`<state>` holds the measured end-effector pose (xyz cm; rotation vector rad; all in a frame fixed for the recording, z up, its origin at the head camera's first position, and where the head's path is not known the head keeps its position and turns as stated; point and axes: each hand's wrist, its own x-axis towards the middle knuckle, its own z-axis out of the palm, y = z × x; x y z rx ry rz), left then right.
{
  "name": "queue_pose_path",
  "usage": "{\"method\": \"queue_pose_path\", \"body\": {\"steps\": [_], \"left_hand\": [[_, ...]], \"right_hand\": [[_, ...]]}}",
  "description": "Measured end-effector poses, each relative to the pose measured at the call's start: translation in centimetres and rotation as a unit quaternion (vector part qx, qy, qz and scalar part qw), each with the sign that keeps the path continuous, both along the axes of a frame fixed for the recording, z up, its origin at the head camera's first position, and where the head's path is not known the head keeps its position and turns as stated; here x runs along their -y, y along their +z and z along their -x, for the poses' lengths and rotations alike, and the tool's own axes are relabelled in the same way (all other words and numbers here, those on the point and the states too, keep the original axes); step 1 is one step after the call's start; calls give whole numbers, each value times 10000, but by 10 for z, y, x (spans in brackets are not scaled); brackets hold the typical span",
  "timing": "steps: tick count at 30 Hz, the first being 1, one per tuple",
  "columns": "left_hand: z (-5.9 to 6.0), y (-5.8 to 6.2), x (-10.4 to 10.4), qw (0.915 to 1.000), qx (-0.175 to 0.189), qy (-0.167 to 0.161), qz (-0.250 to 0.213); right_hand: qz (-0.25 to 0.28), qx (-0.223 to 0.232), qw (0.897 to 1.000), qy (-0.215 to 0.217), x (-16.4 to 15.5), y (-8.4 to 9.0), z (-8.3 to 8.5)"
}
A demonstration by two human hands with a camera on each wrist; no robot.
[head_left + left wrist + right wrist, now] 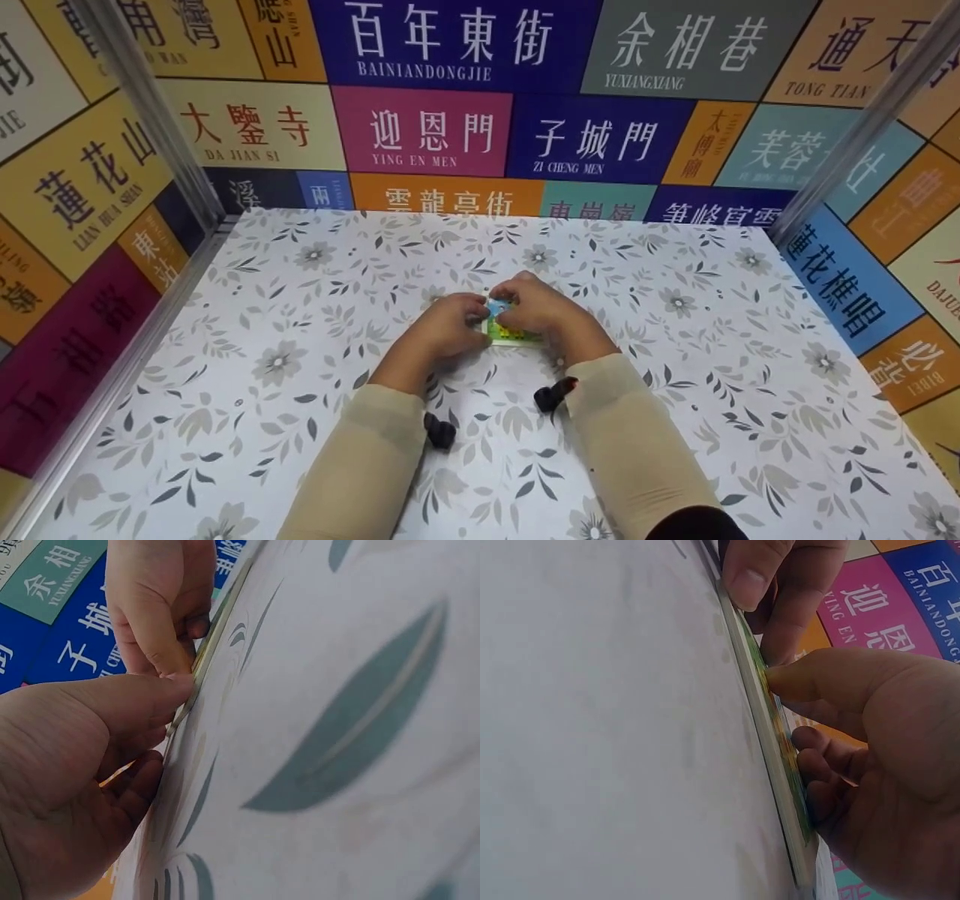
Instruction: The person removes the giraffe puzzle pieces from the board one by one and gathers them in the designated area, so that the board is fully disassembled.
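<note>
A small flat board (517,337) with a green, blue and yellow picture lies on the patterned tabletop. My left hand (452,324) holds its left side, with the thumb at the near left corner and the fingers farther back. From above, my right hand (536,304) reaches over the board and covers part of the picture. In the right wrist view, the right thumb (791,682) touches the picture face of the board (769,742), and the other fingers are bent beside it. Whether the right fingertips pinch a separate piece is hidden. The left wrist view shows both thumbs close together at the board's edge (202,664).
The table (300,427) has a white cloth with grey leaves and flowers. Behind it and at both sides stand panels (420,131) with coloured signs. Metal posts (161,112) rise at the back corners. Small black devices (440,433) sit on both sleeved wrists.
</note>
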<state>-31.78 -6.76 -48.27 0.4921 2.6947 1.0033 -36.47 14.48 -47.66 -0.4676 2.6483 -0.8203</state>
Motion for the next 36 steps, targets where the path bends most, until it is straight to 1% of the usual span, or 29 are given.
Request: {"method": "queue_pose_path", "body": {"steps": [5,13,17,20,22,25,28,32,34,36], "left_hand": [[0,1,1,9994,-229,-228,150],[-1,2,1,9993,-263,-235,75],[-1,1,1,9992,-276,-254,104],[-1,0,1,9993,-251,-235,122],[0,0,1,9993,-240,-231,144],[0,0,0,9993,-224,-205,217],[-1,0,0,9992,-193,-172,294],[-3,1,-1,9998,31,-12,187],[-4,1,-1,9998,141,89,96],[-5,1,-1,9996,218,149,48]], "right_hand": [[-18,-193,9997,150,1,0,-1],[458,-81,9986,-246,4,-1,1],[457,-88,9979,-458,5,-1,2],[415,-112,9978,-506,5,0,3],[492,-96,9971,-569,3,2,3],[643,-99,9953,-715,-4,7,2],[949,-109,9919,-831,-17,13,2],[1330,-59,9867,-932,-37,20,3],[1358,-5,9855,-1017,-47,21,3],[1262,49,9853,-1152,-58,20,4]]}}
